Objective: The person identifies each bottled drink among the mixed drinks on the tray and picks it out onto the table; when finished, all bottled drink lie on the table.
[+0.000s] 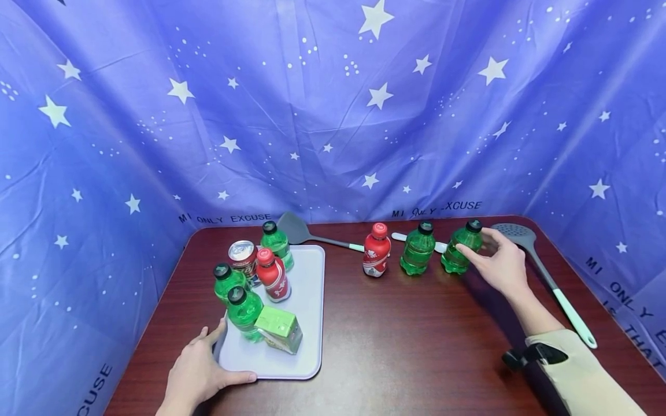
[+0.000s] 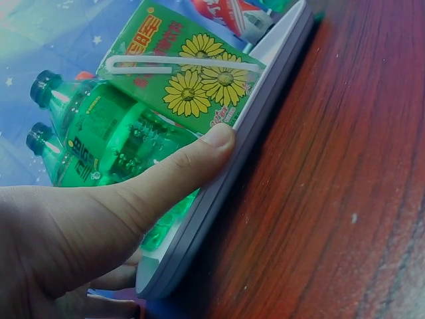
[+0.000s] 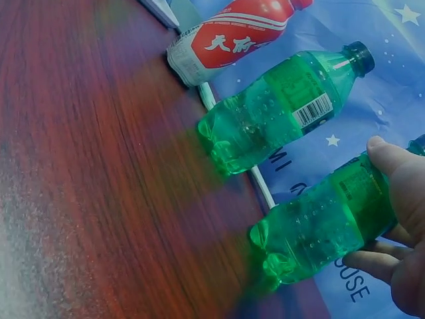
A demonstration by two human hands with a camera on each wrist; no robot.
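My left hand [image 1: 193,370] holds the near left corner of a white tray [image 1: 310,312], its thumb along the front rim and its fingers at the left side. On the tray stand three green soda bottles [image 1: 247,315], a red bottle [image 1: 273,277], a drink can [image 1: 242,254] and a green drink carton [image 2: 179,73] with a straw on its side. At the right, my right hand [image 1: 499,260] grips another green soda bottle [image 3: 325,226] between thumb and fingers. This bottle is upright. Left of it stands a similar green bottle [image 1: 418,249], then a red bottle [image 1: 377,251].
A grey spatula [image 1: 296,229] lies behind the tray. A pale-handled utensil [image 1: 399,237] lies partly hidden behind the bottles. A slotted turner [image 1: 546,268] lies right of my right hand. Starry blue cloth [image 1: 333,115] hangs around the brown table [image 1: 385,346].
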